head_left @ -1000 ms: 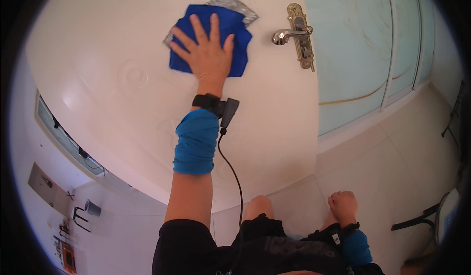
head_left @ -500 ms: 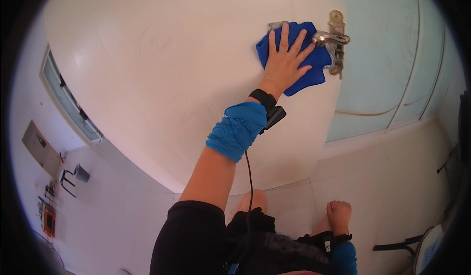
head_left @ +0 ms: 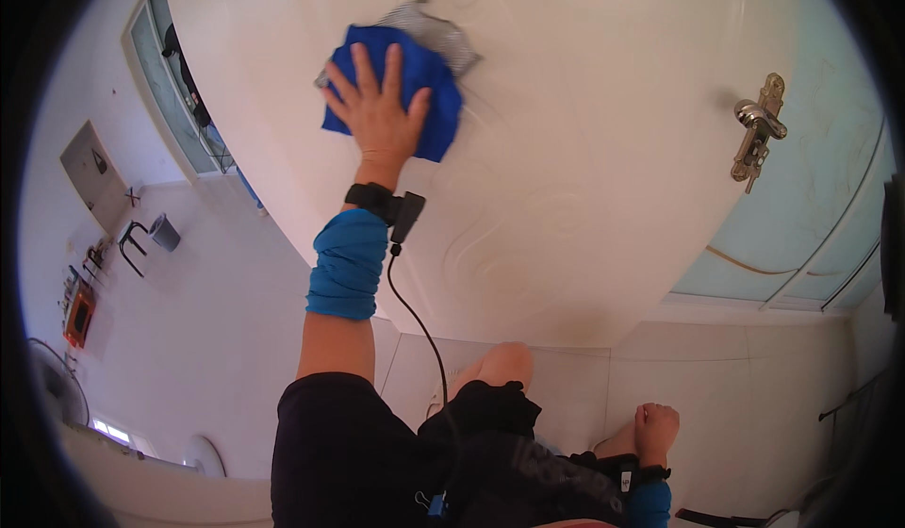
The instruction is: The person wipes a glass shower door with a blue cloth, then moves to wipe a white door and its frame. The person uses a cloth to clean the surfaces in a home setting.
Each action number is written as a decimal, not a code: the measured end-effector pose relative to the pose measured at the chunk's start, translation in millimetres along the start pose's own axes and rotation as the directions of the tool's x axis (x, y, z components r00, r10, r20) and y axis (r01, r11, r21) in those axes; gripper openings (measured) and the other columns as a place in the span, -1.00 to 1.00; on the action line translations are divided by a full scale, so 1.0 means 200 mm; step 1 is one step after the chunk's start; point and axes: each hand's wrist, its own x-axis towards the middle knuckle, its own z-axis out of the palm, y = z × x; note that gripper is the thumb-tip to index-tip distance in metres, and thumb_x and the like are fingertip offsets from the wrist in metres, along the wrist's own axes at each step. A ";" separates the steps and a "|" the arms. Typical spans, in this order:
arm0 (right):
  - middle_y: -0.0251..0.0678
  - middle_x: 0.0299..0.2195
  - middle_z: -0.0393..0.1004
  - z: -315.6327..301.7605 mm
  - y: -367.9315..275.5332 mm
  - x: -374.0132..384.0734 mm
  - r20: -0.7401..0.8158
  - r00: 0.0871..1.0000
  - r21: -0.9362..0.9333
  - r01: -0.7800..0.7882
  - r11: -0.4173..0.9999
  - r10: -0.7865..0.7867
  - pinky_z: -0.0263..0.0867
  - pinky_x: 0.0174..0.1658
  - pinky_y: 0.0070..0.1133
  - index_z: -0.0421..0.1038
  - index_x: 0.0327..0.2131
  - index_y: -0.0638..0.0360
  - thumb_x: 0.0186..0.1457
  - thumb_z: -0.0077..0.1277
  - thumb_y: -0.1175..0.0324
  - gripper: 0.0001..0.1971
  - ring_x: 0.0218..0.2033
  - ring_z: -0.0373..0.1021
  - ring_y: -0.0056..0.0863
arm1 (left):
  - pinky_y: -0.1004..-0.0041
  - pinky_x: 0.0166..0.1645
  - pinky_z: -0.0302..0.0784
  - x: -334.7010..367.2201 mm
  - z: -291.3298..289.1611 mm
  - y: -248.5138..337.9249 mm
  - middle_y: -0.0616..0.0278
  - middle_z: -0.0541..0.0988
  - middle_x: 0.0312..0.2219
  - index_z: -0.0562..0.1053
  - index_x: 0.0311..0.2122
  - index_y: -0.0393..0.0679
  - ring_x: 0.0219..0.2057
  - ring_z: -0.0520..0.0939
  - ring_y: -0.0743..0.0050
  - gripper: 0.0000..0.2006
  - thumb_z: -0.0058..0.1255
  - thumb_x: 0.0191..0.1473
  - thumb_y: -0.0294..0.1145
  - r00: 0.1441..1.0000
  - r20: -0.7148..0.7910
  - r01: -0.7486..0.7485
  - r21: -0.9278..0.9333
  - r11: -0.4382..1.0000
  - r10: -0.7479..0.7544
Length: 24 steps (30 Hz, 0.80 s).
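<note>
My left hand [head_left: 385,123] lies flat with spread fingers on a blue cloth [head_left: 436,104], pressing it against a pale door panel [head_left: 566,151]. From under the blue cloth sticks out a silvery-grey mesh-like cloth [head_left: 443,38], slightly blurred. Its remaining part is hidden. The thumb points toward the door handle [head_left: 760,123], a metal lever on an ornate plate well to the right. Low in the picture, my right hand [head_left: 657,431] is closed in a fist by my leg, with nothing visible in it.
A black cable [head_left: 415,306] hangs from the device on my left wrist. Behind the door's left edge stand a black stool [head_left: 131,245], a grey bucket [head_left: 164,233] and an orange box-like thing [head_left: 79,316]. Bluish glass panels [head_left: 801,207] are on the right.
My left hand has slid the cloths left across the door, away from the handle. The view has shifted too, showing more of the room at left. My right hand stays a fist.
</note>
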 end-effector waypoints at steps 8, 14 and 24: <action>-0.20 -0.46 0.55 0.00 0.02 0.04 0.038 0.999 -0.057 -0.030 0.998 0.032 0.29 -0.08 -0.26 0.55 -0.48 0.16 0.07 0.09 0.24 -0.80 -0.31 0.43 -0.15 | -0.34 0.34 -0.16 -0.34 0.11 -0.62 -0.08 -0.08 0.43 0.10 0.41 -0.01 0.38 -0.09 -0.54 -0.30 -0.06 0.14 -0.34 0.961 -0.059 0.273 0.060 0.960 -0.270; -0.23 -0.47 0.56 -0.05 0.17 0.07 0.085 0.996 -0.052 -0.014 0.999 0.019 0.30 -0.06 -0.28 0.55 -0.49 0.13 0.11 0.08 0.21 -0.77 -0.30 0.45 -0.20 | -0.36 0.33 -0.14 -0.31 -0.04 -0.28 -0.16 -0.10 0.43 0.10 0.40 -0.11 0.36 -0.07 -0.59 -0.24 -0.05 0.04 -0.47 0.933 -0.070 0.359 0.086 0.930 -0.353; -0.30 -0.48 0.56 -0.09 0.27 0.25 0.079 0.993 0.004 -0.092 0.996 0.092 0.33 -0.09 -0.35 0.52 -0.53 0.10 0.11 0.09 0.19 -0.76 -0.33 0.46 -0.26 | -0.47 0.29 -0.23 -0.15 0.22 0.82 -0.17 -0.12 0.43 0.12 0.41 0.05 0.36 -0.15 -0.68 -0.28 0.05 0.20 -0.04 0.999 0.002 0.053 0.026 0.998 -0.053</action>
